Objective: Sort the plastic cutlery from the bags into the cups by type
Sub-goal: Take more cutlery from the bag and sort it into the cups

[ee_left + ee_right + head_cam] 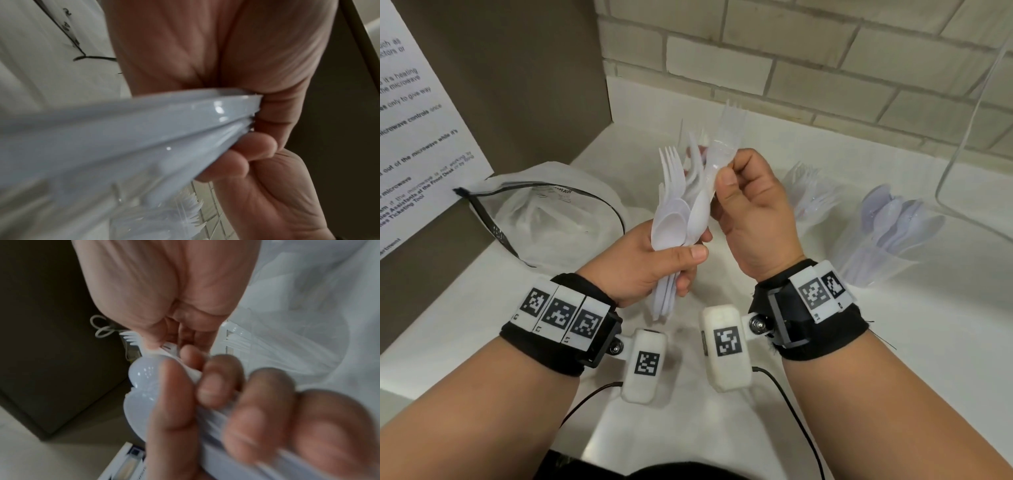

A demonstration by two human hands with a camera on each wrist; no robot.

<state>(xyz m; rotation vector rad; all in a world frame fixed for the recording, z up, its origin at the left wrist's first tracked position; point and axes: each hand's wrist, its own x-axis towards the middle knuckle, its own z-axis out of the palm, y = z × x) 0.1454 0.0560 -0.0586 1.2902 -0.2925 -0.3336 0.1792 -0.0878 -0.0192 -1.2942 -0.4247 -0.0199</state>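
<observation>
- A mixed bundle of white cutlery is held up over the desk, forks and spoons fanned out so that the types can be told apart.
- The bundle is clasped by the left hand, fingers and thumb curled round the handles, which poke out below the palm.
- One fork is pinched by the right hand, thumb against curled fingers, tines up (apparently being picked out of the bundle).
- Two clear cups are seen at the right: a cup of forks nearer the hands, a cup of spoons farther right, so the fork is judged bound for the nearer cup.
- An opened bag lies on the desk at the left, against a brown panel bearing a printed notice.
- Whether the bag holds more cutlery cannot be told.
</observation>
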